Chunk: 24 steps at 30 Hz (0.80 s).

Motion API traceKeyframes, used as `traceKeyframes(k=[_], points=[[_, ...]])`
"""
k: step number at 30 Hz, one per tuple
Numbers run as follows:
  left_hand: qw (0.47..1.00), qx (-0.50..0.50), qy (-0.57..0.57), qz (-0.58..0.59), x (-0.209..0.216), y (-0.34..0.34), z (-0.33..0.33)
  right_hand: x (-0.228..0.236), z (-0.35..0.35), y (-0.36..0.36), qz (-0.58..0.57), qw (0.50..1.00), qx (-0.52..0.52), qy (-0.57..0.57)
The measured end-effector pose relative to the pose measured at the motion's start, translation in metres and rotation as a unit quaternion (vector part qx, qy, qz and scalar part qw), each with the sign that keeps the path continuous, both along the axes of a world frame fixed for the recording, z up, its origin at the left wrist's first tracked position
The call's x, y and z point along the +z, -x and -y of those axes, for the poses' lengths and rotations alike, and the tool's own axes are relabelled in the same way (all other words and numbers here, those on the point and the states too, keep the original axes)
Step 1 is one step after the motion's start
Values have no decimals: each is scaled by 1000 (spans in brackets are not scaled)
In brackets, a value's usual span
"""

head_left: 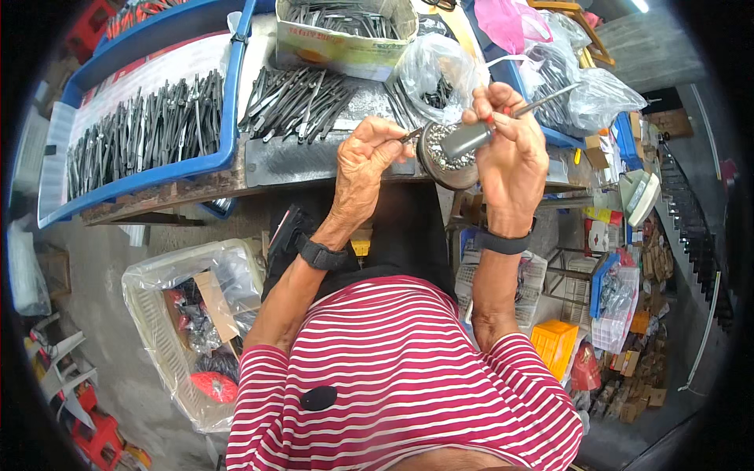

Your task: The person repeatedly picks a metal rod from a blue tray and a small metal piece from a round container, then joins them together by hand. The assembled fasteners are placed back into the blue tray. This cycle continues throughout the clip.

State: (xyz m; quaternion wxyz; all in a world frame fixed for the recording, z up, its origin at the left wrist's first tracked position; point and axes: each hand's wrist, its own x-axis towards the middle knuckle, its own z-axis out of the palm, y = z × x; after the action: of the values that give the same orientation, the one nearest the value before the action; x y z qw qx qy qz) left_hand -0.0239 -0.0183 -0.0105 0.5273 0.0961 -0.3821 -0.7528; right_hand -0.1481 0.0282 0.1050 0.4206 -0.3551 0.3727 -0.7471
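Observation:
My right hand [514,153] is closed on a screwdriver-like tool [465,140] with a thick grey end, red bits and a thin metal shaft pointing up to the right. Its grey end lies over a round dark dish [454,179] of small metal parts. At the left rim of that dish, my left hand [367,161] pinches a small, thin dark piece [410,136], mostly hidden by the fingertips. Beyond the left hand, many slim dark metal strips [302,102] lie heaped on the bench. Behind the dish sits a clear plastic bag [440,71] with dark parts inside.
A blue-rimmed tray [157,166] of upright dark strips fills the bench's left side. A cardboard box [338,51] of similar strips stands at the back. Below left is a plastic-lined crate [149,302]; an orange crate [554,345] stands lower right. Pink bag [510,23] at back right.

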Motion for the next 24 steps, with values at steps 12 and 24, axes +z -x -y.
traceKeyframes(k=[12,24], points=[[1000,-3,-8,6,-1,1,-1,8,6,-20,-338,938,-55,63],[1000,-12,-6,11,-4,0,-1,10,4,-29,-421,900,-44,103]])
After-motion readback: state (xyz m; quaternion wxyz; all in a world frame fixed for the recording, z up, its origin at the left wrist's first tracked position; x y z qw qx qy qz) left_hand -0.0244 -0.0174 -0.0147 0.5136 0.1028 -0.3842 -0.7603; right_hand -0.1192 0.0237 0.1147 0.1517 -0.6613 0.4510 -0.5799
